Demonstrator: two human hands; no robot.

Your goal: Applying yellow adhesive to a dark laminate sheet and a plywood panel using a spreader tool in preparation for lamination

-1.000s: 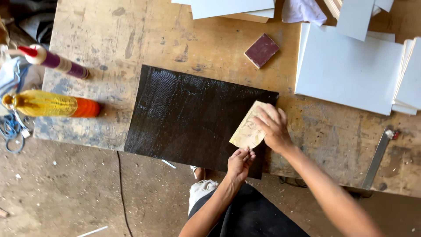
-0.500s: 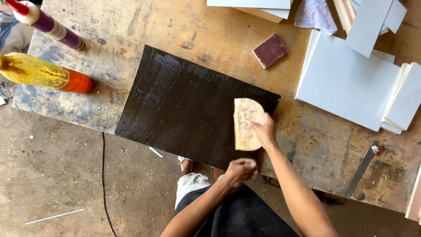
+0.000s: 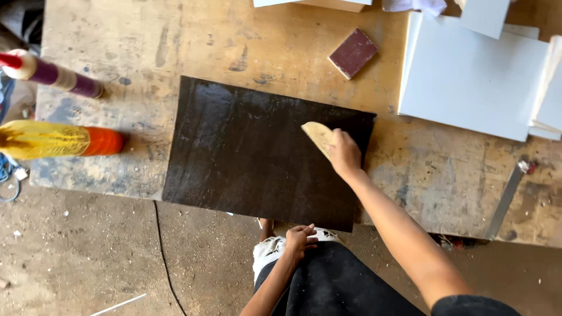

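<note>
Worn wooden workbench (image 3: 234,41) carries one dark rectangular board (image 3: 257,152), its near edge overhanging the bench. One right hand (image 3: 344,153) presses a single folded tan sandpaper sheet (image 3: 318,134) near the board's right edge. One left hand (image 3: 300,240), loosely curled and empty, rests at the waist. One maroon sanding block (image 3: 353,53) lies well apart; open bench lies leftward.

Tan sandpaper sheet (image 3: 317,136) flat on dark board (image 3: 257,158).

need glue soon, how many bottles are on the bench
2, both at the bench's left edge: a purple bottle with a red tip at the far corner, and a yellow and orange bottle nearer the person. Others may lie out of frame.
</note>
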